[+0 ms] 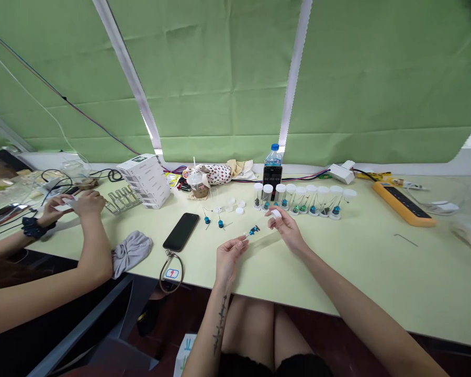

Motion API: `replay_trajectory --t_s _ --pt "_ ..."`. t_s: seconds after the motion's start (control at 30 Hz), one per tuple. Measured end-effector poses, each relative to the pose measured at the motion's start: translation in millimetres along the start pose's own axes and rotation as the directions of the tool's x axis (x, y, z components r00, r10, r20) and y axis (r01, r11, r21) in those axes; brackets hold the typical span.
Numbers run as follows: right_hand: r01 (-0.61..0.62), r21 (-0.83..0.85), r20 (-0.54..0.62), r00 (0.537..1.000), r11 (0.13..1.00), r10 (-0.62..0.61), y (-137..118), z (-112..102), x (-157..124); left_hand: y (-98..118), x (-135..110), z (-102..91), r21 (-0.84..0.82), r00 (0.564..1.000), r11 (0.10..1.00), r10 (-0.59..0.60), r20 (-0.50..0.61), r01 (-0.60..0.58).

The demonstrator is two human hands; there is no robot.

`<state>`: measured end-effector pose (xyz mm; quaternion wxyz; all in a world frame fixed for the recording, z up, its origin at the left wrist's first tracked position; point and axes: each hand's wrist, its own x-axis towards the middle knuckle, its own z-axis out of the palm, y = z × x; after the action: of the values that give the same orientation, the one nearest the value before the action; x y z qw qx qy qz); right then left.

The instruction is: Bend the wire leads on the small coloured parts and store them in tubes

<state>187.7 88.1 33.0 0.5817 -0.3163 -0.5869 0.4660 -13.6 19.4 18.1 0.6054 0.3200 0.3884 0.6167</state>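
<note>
Clock reference: 12 o'clock is the far edge of the table [357, 262], taken from the person's hands.

Left hand [230, 262]: fingers and thumb closed to a pinch on the white end of a blue part [253, 230]; the contact point is small and partly hidden by the fingertips.

Right hand [283, 228]: fingertips closed on a white cap [276, 213], at 1 o'clock from the left hand; the cap is partly covered, so its seating in the grip is hard to make out.

Blue part: held in the air between the hands, at about 2 o'clock from the left hand, just short of the cap and not touching it.

Nearby parts: two blue parts [214, 222] lie on the table at 11 o'clock, with loose caps [232, 205] beyond them.

Vials [298, 201]: a capped row at 12 to 1 o'clock, holding blue parts; their finer detail is too small to tell.

Phone [181, 232]: face-down or dark, at 10 o'clock, with a grey cloth [131, 253] further out.

Co-worker: hands [71, 205] at 9 o'clock, holding a white item that the fingers partly hide; the arms run out of frame at the left edge.

Far side: boxes [145, 180], bottle [273, 162], power strip [403, 204].
</note>
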Motion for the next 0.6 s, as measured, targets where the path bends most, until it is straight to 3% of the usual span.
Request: replay_trajectory --t_s 0.07,0.13,0.27,0.37,0.47,0.53,0.6 --pt "0.002 -0.048 -0.102 0.995 0.999 -0.007 -3 -12 6 9 6 -8.0 0.150 0.999 0.988 0.036 -0.025 -0.032" --pt "0.006 -0.091 -0.196 0.980 0.996 -0.024 -9 -21 10 20 14 -12.7 0.353 0.989 0.928 0.145 -0.039 -0.122" --pt "0.022 -0.078 -0.313 0.949 0.997 -0.046 -17 -23 14 36 38 -6.0 0.708 0.943 0.656 0.329 0.042 -0.261" --pt "-0.020 -0.058 -0.250 0.968 0.998 0.005 -13 -14 9 40 54 8.6 0.840 0.922 0.432 0.341 0.184 -0.328" --pt "-0.097 -0.212 -0.160 0.985 0.973 0.063 -3 -14 0 40 66 22.0 0.881 0.923 0.323 0.284 0.259 -0.346" --pt "-0.118 -0.454 -0.128 0.990 0.883 0.066 3 -22 -8 39 73 27.6 0.892 0.926 0.284 0.248 0.286 -0.351" --pt "-0.107 -0.691 -0.089 0.994 0.715 0.063 5 -32 -16 38 78 30.8 0.898 0.925 0.255 0.224 0.305 -0.358"
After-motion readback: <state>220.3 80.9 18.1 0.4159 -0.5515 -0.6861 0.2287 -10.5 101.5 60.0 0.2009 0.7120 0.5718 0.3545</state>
